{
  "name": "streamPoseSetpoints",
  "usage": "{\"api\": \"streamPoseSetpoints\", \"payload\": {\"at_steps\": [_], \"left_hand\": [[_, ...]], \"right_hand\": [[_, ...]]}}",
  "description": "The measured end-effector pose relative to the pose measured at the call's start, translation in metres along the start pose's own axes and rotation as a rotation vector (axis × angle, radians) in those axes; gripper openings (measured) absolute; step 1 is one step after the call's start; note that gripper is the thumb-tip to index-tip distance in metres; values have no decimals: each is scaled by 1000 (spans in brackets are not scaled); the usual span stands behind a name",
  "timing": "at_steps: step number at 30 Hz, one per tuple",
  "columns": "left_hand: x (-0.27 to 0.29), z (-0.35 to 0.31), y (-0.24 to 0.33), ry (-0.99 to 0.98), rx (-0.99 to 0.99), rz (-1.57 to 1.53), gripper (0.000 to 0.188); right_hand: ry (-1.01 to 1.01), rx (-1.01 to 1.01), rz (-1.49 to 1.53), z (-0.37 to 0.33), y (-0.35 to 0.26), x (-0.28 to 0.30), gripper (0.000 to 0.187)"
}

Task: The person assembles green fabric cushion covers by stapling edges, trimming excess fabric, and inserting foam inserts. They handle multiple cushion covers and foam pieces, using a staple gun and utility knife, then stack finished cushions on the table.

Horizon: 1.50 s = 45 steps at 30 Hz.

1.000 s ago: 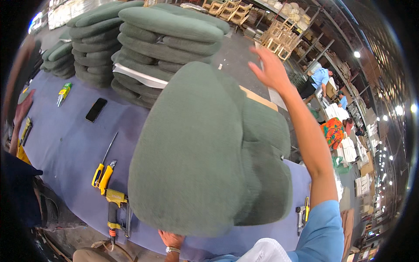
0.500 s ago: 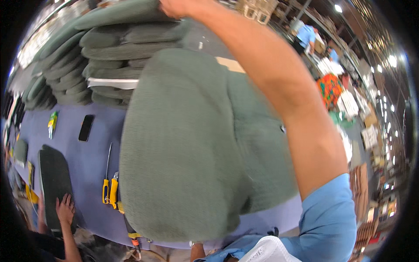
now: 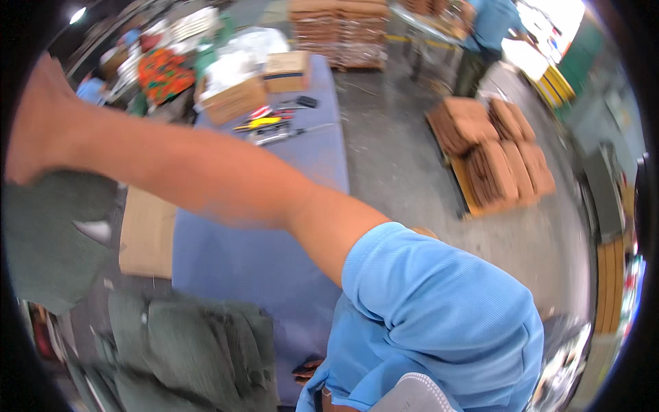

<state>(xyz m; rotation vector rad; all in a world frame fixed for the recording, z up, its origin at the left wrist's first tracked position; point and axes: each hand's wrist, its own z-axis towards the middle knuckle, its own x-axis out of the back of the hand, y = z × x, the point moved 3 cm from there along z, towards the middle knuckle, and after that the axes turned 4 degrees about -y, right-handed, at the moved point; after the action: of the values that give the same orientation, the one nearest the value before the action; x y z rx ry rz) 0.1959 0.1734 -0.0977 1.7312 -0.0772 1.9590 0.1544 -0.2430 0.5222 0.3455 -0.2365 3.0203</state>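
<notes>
My right arm stretches across the view to the left rim, where my right hand (image 3: 38,127) is smeared by motion. Its fingers lie at the picture's dark edge, just above a grey-green fabric-covered cushion (image 3: 55,240). Whether they grip this cushion is not clear. A light patch shows on its side. Closer to me, another grey-green padded piece (image 3: 192,343) with folds lies across the blue-covered table (image 3: 233,264). My left hand does not show.
Pliers and other hand tools (image 3: 268,125) lie at the table's far end beside cardboard boxes (image 3: 287,71). A flat cardboard piece (image 3: 146,233) is left of the table. Brown cushions (image 3: 494,154) sit on a pallet at right. A person in blue (image 3: 489,34) stands farther back.
The view has swung far to the right. The stacked cushions, phone and yellow-handled tools have left it. My right hand now appears at the left rim; the floor and brown cushions have come in.
</notes>
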Motion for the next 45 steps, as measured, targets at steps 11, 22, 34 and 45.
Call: {"api": "streamPoseSetpoints", "payload": {"at_steps": [11, 22, 34, 45], "left_hand": [[19, -8, 38, -276, 307, -419, 59], [22, -71, 229, -475, 569, -960, 64], [-85, -25, 277, -147, 313, 115, 67], [-139, -88, 748, -945, -825, -773, 51]], "right_hand": [[177, -648, -6, -264, 91, 142, 31], [-857, -607, 327, -481, 78, 136, 41], [-1107, -861, 381, -555, 308, 234, 42], [-204, -1762, -569, -712, 333, 611, 35]]}}
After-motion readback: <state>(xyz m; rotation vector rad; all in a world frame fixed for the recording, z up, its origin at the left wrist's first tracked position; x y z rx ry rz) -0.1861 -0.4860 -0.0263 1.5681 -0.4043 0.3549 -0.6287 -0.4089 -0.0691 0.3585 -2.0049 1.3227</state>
